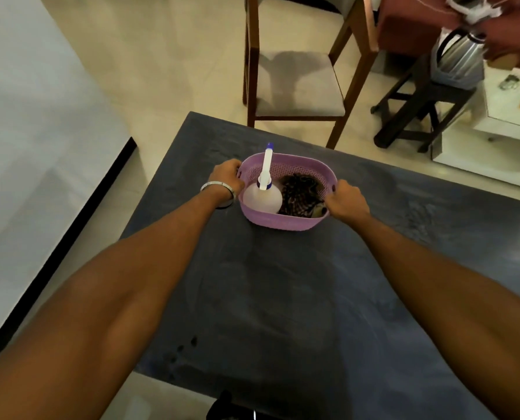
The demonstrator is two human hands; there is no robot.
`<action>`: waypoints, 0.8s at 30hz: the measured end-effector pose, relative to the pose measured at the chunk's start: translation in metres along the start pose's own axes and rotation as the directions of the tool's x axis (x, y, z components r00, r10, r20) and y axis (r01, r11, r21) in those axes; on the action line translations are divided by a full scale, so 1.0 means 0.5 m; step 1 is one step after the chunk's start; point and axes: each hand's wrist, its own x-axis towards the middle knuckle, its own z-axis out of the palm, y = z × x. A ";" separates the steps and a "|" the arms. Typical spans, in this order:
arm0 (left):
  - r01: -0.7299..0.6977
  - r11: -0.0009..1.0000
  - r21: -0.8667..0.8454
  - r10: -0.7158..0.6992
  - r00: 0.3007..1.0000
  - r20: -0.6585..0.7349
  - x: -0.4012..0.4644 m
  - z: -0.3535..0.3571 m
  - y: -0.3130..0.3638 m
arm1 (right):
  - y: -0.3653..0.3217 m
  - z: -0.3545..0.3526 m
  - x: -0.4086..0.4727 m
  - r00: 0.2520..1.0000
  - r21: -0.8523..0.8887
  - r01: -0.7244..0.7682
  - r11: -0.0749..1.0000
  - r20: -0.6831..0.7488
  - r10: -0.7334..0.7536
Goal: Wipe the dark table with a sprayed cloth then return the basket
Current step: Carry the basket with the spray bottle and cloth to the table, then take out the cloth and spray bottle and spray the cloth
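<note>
Across the dark bench (283, 298), both arms reach to the purple basket (283, 221) standing near its far edge. The left hand (227, 174) and right hand (345, 198) have fingers curled round its end handles. Inside stand a spray bottle (261, 197) and a bundled cloth (301, 192). An uneven lift could topple the tall bottle. A wooden chair (298, 83) stands beyond.
</note>
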 end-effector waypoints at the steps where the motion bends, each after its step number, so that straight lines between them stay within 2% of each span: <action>1: -0.003 1.000 0.006 0.003 1.000 0.004 0.008 0.001 0.006 | 0.001 0.000 0.003 1.000 0.011 -0.006 1.000 -0.003 0.006; 11: 0.032 0.999 -0.023 -0.032 0.999 -0.012 0.014 0.011 0.018 | -0.002 0.007 -0.001 1.000 0.002 -0.026 1.000 -0.011 0.026; 16: 0.045 0.999 -0.026 -0.044 0.997 0.069 0.005 0.000 0.033 | -0.015 -0.004 -0.002 0.994 0.043 -0.086 0.995 0.069 0.083; 17: 0.044 0.999 -0.027 -0.041 0.994 0.098 0.002 -0.001 0.037 | -0.018 -0.006 -0.006 0.996 0.042 -0.079 0.996 0.051 0.077; 19: 0.025 0.999 -0.038 -0.020 0.993 0.119 -0.006 0.000 0.044 | -0.027 -0.005 -0.019 0.994 0.019 0.008 1.000 -0.107 -0.006; 21: -0.048 0.995 -0.085 0.049 0.999 0.007 -0.020 0.004 0.048 | -0.039 0.000 -0.035 0.950 -0.004 0.152 0.988 -0.277 -0.147; 22: -0.090 0.989 -0.116 0.081 0.994 -0.080 -0.029 0.006 0.050 | -0.048 0.004 -0.039 0.930 -0.016 0.220 0.975 -0.298 -0.214; 24: -0.144 0.976 -0.164 0.109 0.972 -0.207 -0.044 0.013 0.052 | -0.069 0.018 -0.035 0.938 -0.046 0.286 0.957 -0.192 -0.289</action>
